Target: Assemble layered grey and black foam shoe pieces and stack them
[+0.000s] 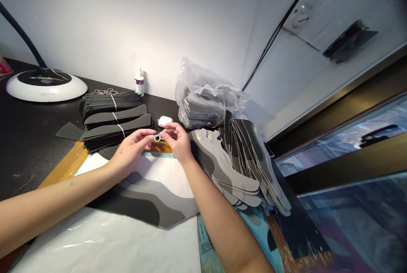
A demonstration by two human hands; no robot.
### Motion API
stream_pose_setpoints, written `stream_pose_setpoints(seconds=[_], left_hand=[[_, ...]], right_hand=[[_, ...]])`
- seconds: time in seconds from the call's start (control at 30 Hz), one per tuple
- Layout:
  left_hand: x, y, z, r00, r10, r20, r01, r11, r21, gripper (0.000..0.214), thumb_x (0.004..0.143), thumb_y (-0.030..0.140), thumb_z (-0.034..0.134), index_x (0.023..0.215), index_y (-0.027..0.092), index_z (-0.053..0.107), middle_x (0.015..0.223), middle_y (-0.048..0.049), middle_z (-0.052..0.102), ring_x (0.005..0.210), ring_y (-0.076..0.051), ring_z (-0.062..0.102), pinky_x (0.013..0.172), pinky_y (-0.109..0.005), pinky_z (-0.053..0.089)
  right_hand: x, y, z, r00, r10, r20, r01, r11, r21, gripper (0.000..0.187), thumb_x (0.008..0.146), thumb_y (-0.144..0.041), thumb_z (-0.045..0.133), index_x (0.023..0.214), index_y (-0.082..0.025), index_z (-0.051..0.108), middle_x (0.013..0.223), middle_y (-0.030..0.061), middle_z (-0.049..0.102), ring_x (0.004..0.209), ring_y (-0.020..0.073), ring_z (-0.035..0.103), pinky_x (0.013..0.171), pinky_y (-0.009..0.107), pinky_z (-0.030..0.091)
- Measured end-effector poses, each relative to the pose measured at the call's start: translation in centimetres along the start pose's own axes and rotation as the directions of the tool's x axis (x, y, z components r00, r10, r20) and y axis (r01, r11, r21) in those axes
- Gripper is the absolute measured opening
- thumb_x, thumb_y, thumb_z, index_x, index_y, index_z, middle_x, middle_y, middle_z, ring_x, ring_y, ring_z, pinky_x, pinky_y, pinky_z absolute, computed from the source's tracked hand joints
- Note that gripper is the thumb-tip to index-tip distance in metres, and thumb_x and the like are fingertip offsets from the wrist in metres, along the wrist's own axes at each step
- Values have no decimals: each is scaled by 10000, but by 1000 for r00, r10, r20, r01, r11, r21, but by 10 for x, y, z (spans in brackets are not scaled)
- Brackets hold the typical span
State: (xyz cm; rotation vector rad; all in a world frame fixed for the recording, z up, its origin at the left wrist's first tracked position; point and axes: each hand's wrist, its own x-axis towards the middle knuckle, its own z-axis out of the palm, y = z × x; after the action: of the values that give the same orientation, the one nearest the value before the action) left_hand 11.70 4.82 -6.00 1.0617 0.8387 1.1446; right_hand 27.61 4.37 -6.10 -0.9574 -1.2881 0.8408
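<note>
My left hand and my right hand meet above the back edge of the white work sheet. Both pinch a small, twisted white rubber band between thumb and fingers. Below them on the sheet lies a flat, curved shoe-upper piece in dark and light grey. Left of my left hand are bundles of dark cut pieces, bound with pale bands. A white rounded case sits just behind my fingertips.
Fanned grey pieces with small yellow marks pile up at right. Behind them stands a clear plastic bag of stacked pieces. A white bottle and a lamp base stand by the wall. More loose bands top the rear bundle.
</note>
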Motion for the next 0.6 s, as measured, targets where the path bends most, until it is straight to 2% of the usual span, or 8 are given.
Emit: stream_pose_setpoints(seconds=[0.13,0.33,0.5,0.6], left_hand=[[-3,2,1,989,38,140,-52,994,93,390,751,411,808,1059,187,723,1007,-50,695,827,-149,572,711,-235,449],[-3,5,3,992,50,114,-62,992,107,365,709,432,846,933,186,696,903,-32,674,823,-160,584,707,-241,464],[-4,6,3,992,47,117,-64,987,147,361,700,469,838,813,166,678,803,-22,635,746,-146,546,680,-244,443],[-5,7,4,990,39,132,-59,988,145,358,710,468,832,829,167,677,831,-25,641,765,-146,553,693,-247,449]], right_hand=[[1,1,1,997,70,25,-71,995,64,245,740,-359,762,913,-215,665,842,-8,682,748,127,627,751,265,505],[0,1,4,990,108,88,-115,990,84,222,745,-372,750,874,-212,668,800,-14,678,726,125,630,726,261,505],[2,3,2,989,135,57,-141,982,125,257,737,-405,754,877,-210,662,763,-19,667,723,126,634,748,266,518],[3,4,1,987,152,43,-157,973,168,264,737,-402,760,888,-210,659,753,-22,667,719,122,636,754,263,524]])
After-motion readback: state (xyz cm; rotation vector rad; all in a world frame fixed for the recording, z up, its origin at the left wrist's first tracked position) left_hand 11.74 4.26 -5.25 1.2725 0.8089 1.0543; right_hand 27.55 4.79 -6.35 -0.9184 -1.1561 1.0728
